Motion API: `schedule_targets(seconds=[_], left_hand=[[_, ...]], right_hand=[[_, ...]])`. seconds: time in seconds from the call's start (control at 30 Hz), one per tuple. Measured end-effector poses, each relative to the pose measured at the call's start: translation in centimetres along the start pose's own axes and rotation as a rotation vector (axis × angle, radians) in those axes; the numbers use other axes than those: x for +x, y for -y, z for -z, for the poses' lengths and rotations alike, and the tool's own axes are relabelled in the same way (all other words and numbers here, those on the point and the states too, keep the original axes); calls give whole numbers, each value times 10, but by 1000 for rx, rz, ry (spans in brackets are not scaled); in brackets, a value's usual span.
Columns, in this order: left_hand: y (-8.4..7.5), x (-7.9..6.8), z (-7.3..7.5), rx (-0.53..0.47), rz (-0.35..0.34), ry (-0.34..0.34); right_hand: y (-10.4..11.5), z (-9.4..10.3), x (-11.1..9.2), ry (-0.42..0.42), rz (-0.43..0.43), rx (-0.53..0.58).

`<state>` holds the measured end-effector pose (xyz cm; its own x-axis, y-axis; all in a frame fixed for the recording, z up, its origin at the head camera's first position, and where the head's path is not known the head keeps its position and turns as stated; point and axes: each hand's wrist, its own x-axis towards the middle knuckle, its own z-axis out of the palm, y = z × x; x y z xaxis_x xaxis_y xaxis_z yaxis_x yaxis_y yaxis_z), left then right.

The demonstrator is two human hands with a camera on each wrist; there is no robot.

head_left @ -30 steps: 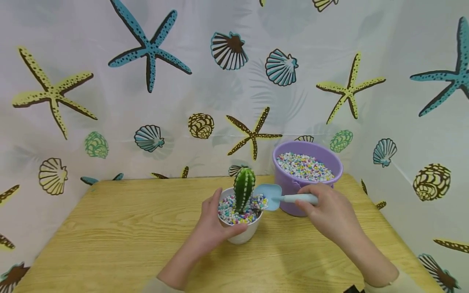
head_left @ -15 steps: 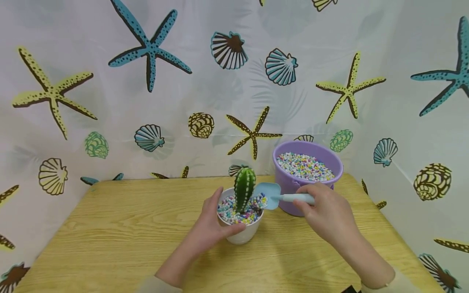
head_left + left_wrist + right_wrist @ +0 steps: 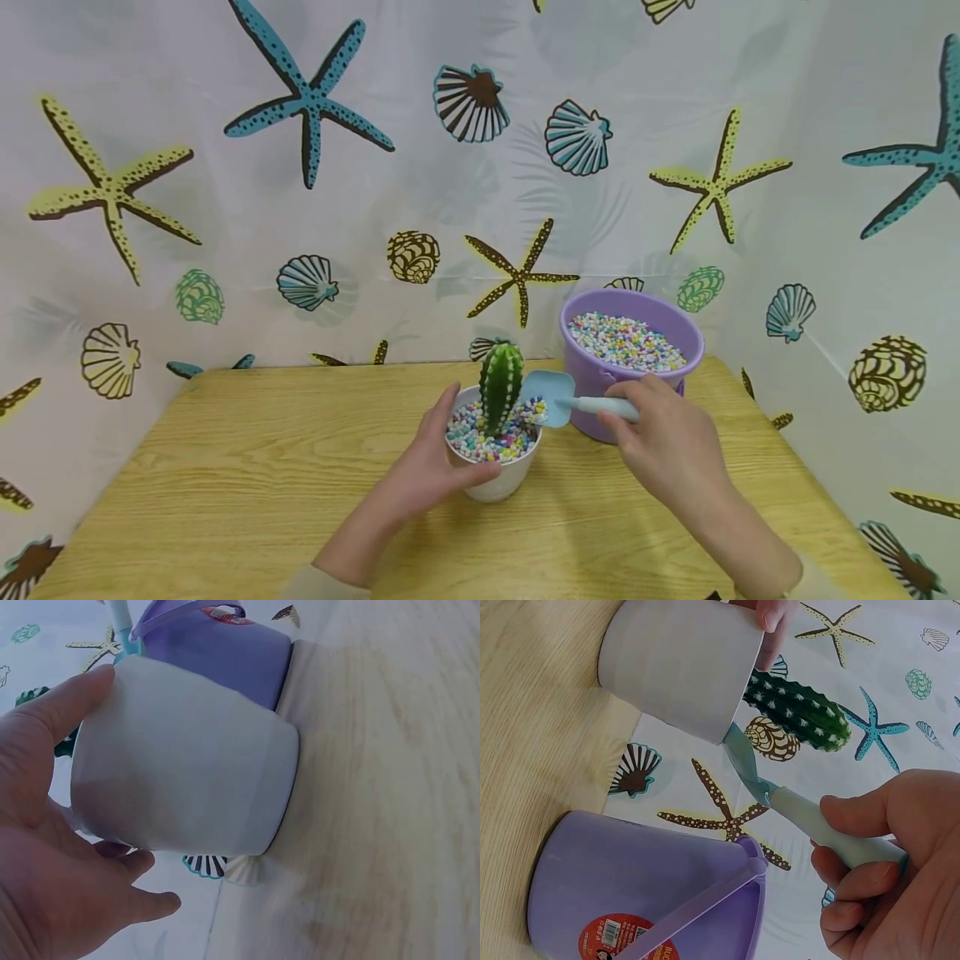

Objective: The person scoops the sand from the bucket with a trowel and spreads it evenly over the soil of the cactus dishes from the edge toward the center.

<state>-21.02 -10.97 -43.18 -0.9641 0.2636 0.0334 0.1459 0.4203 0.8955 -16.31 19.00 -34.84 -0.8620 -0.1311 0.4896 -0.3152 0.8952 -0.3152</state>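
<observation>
In the head view a white flower pot stands on the table, filled with small multicoloured beads around an upright green cactus. My left hand holds the pot at its near left side, thumb along the front rim and fingers round the far side. My right hand grips the pale handle of a light blue toy shovel. The shovel's blade tip is right at the pot's right rim, with beads at its front. In the right wrist view the shovel tilts down toward the rim.
A purple bucket of the same beads stands behind and to the right of the pot, partly behind the shovel handle and right hand. The wooden table meets a white curtain printed with starfish and shells.
The right hand and shovel have shifted slightly left and the blade has risen a little at the pot's rim. The left hand stays on the pot.
</observation>
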Motion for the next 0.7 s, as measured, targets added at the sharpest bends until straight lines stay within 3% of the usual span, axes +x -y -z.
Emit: schedule_targets(seconds=[0.23, 0.53, 0.7], left_hand=[[1, 0, -9, 40, -10, -58], [-4, 4, 2, 9, -52, 30], [-2, 5, -2, 37, -48, -6]], right_hand=[[2, -4, -2, -49, 53, -27], [3, -8, -5, -110, 103, -65], [2, -11, -7, -147, 128, -83]])
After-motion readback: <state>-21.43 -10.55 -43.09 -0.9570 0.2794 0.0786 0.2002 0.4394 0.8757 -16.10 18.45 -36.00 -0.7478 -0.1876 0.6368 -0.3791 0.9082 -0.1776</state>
